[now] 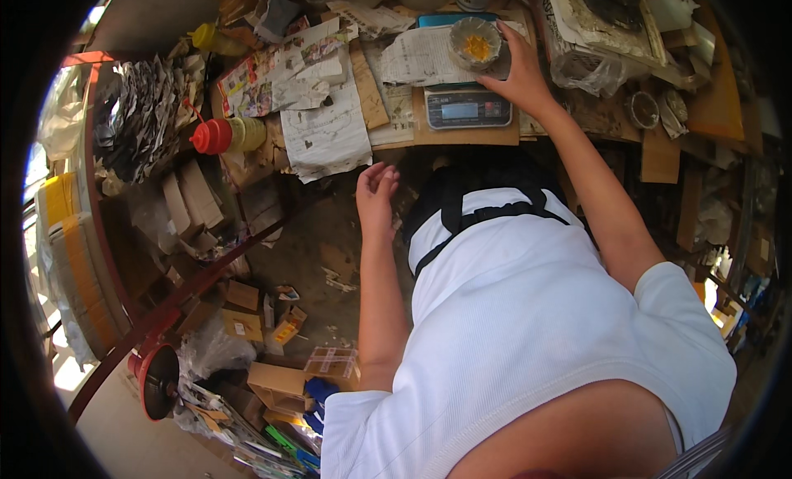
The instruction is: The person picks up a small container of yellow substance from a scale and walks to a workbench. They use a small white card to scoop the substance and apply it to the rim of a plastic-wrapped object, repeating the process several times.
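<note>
A clear bowl (470,55) with an orange-yellow substance in it sits over a digital scale (468,108), whose display faces me. My right hand (525,73) is beside the bowl's right side, thumb and fingers spread apart around that edge. Whether the fingertips touch the bowl, I cannot tell. A printed paper sheet (421,56) lies to the left of the bowl. My left hand (377,195) hangs in front of the bench edge, fingers loosely curled in, with nothing visible in them. Close to it is a stained white paper (326,141) overhanging the edge.
A red-capped squeeze bottle (216,136) lies at the left of the bench, and a yellow bottle (216,40) farther back. Stacked dirty trays (606,25) stand at the right. Cardboard boxes (276,386) and a red metal bar (177,291) are at the lower left.
</note>
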The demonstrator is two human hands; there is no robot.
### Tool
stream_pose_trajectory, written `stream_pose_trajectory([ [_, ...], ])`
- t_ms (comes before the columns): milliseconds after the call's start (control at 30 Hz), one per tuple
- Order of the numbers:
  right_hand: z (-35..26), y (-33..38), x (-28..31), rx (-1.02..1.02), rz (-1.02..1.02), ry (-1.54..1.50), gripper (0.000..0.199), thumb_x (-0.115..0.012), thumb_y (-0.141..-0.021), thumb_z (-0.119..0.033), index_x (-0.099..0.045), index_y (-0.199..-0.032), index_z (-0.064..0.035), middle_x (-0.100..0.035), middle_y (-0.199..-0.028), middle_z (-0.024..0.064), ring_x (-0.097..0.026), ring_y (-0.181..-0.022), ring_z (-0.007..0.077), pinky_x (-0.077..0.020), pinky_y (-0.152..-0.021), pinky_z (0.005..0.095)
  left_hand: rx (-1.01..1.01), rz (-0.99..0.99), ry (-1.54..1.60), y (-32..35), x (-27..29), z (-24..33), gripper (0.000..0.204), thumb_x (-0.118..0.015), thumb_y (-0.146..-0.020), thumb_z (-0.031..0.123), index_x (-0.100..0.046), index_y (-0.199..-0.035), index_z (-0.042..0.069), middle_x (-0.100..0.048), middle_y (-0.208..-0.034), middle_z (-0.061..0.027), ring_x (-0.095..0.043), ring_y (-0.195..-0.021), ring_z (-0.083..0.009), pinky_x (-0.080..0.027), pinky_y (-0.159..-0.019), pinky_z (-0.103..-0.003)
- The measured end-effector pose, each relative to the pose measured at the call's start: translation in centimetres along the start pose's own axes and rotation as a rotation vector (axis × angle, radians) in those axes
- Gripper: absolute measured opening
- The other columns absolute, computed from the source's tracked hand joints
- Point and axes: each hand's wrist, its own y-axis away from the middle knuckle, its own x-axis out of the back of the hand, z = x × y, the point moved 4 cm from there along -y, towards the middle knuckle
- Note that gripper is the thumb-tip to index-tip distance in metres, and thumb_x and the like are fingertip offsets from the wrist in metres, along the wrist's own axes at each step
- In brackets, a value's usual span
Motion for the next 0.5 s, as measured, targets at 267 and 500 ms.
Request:
stream_pose_trajectory([
  [267,-0.5,-2.4,-0.9,-0.097,0.011,-0.162,0.103,-0.081,-0.062,-0.017,-0.018,-0.144,-0.0147,-0.038,-0.136,0.0112,-0.038,-0.126,0.0294,-0.033,-0.105,0.0399,0.005,0.005,0.0,0.3,0.1,0.5,0.035,-0.06,-0.087,0.013,-0.048,-0.117,0.0,-0.058,-0.112,-0.0123,-0.059,-0.099,-0.0183,-0.048,-0.084,-0.026],
  [500,-5.5,-1.6,3.9,0.066,0.108,-0.239,0.098,-0.079,-0.06,-0.013,-0.024,-0.141,-0.0156,-0.039,-0.13,0.0125,-0.04,-0.122,0.0312,-0.0358,-0.101,0.0393,-0.006,-0.125,0.079,1.5,-2.1,3.8,0.038,-0.056,-0.09,0.015,-0.045,-0.121,-0.002,-0.055,-0.118,-0.0165,-0.057,-0.106,-0.0228,-0.047,-0.088,-0.03],
])
